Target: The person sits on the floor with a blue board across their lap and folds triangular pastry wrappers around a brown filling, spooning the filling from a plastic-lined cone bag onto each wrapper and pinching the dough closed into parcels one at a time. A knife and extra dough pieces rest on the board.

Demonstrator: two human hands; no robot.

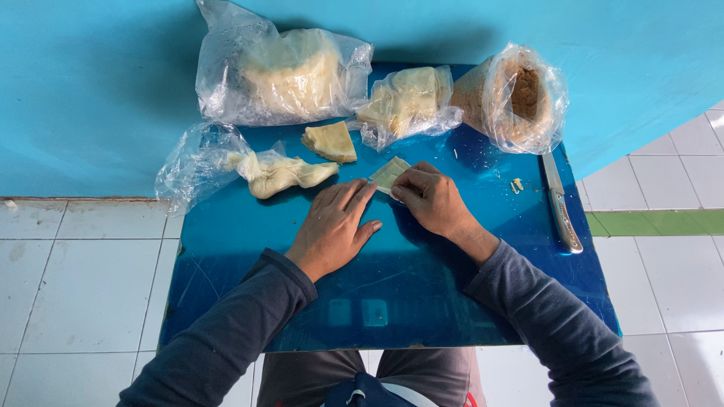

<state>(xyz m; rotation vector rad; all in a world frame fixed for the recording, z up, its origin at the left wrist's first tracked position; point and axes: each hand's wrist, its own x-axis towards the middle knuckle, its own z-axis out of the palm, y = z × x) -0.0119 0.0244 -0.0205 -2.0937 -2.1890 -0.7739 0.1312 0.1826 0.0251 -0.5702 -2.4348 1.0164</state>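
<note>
From the head camera we see our left hand (332, 230) lying flat and open on the blue table (392, 294), fingertips touching a small pale dough sheet (388, 173). Our right hand (431, 200) pinches that sheet's near edge. Behind, a large plastic bag (279, 71) holds pale dough, a smaller bag (407, 102) holds folded pieces, and an open bag (516, 94) holds brown crumbs. A knife (562, 203) lies at right.

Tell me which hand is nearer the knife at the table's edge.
Right. The right hand rests on the small pale wrapper, between the left hand and the knife; neither touches it.
</note>
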